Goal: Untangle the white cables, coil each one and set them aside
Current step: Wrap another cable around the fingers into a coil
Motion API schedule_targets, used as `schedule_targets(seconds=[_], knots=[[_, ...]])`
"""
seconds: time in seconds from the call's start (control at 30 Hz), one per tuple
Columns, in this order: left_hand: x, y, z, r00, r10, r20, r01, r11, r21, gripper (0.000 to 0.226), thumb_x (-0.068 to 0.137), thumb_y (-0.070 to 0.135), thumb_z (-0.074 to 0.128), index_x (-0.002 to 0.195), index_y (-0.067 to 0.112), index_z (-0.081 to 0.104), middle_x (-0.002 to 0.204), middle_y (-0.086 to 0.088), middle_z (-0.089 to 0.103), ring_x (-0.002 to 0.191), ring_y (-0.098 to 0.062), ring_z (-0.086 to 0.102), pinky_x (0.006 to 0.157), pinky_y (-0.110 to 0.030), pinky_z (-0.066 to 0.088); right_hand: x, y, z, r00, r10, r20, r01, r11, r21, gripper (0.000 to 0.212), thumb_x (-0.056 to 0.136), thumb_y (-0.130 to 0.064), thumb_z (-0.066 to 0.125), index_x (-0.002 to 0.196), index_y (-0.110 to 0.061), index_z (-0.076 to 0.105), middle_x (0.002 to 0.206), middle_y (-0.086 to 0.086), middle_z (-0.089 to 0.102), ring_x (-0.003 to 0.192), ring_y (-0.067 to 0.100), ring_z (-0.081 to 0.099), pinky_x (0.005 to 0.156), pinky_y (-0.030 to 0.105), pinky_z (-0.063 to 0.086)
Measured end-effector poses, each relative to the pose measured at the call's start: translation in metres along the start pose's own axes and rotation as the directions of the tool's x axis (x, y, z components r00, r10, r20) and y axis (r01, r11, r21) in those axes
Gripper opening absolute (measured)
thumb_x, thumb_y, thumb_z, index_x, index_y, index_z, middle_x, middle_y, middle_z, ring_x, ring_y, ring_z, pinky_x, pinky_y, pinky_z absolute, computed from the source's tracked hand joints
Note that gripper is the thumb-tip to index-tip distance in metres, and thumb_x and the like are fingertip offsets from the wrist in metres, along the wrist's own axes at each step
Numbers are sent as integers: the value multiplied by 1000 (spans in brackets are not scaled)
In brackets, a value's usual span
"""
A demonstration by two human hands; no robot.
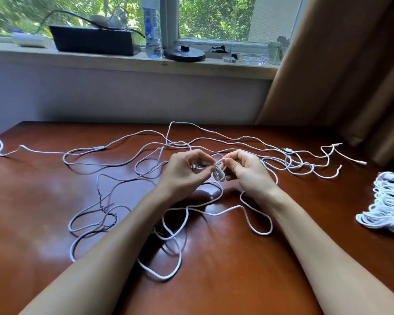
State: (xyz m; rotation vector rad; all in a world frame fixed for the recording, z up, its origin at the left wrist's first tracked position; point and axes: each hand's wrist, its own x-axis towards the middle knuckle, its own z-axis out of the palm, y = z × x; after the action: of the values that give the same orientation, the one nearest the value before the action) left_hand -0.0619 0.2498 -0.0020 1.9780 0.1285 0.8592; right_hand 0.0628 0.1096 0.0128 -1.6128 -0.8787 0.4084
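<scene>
Hands raised mid-table: left hand [184,170] grips small coil [218,172], right hand [243,170] pinches it.

I'm seeing loose cables [214,214] sprawling across the mid-table [32,223], coiled pile [387,205] crowding right edge, near-left corner lying bare.

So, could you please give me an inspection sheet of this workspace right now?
Surface: glossy brown table, reflecting window light.
Job's things: tangled white cables spread across it; small coil between the hands; pile of coiled cables at right edge.
Clutter: black box, water bottle, round black base on windowsill.
Grippers: left hand and right hand, fingers curled, pinch the small coil.
Cables: black cord above the black box.
Surroundings: window, brown curtain.
</scene>
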Motion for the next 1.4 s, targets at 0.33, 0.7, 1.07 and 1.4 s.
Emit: schedule_targets(seconds=[0.33, 0.7, 1.07, 1.4], knots=[[1, -1, 2, 998, -22, -51, 20, 999, -41, 9, 84, 6, 78, 92, 8, 75, 86, 4, 75, 74, -5, 67, 71, -21, 49, 0, -2, -2, 996, -61, -65, 62, 998, 23, 9, 94, 2, 66, 101, -3, 66, 91, 24, 71, 71, 21, 68, 63, 25, 55], [0, 3, 2, 990, -4, -139, 4, 1000, 0, 10, 82, 5, 80, 90, 9, 77, 87, 4, 77, 78, -7, 71, 75, -21, 55, -1, -4, 0, 996, -80, -42, 78, 995, -59, 9, 86, -14, 78, 94, -10, 78, 85, -3, 78, 80, 3, 71, 74, 15, 50], [1, 2, 1, 980, -41, -197, 44, 999, 11, 10, 81, 5, 80, 89, 10, 76, 87, 2, 77, 79, -10, 72, 75, -23, 55, -8, -10, 1, 991, -113, 67, 123, 978, -168, 35, 84, -5, 53, 97, -28, 76, 98, -12, 77, 92, -1, 68, 87, 24, 51], [0, -3, 0, 973, -103, -207, 105, 994, -1, 9, 78, 15, 80, 83, 11, 73, 76, 0, 74, 65, -8, 62, 66, -33, 53, -8, 1, 5, 969, -197, 148, 235, 918, -319, 33, 81, -19, 82, 109, -33, 70, 100, -16, 70, 91, 9, 66, 82, 31, 55]])
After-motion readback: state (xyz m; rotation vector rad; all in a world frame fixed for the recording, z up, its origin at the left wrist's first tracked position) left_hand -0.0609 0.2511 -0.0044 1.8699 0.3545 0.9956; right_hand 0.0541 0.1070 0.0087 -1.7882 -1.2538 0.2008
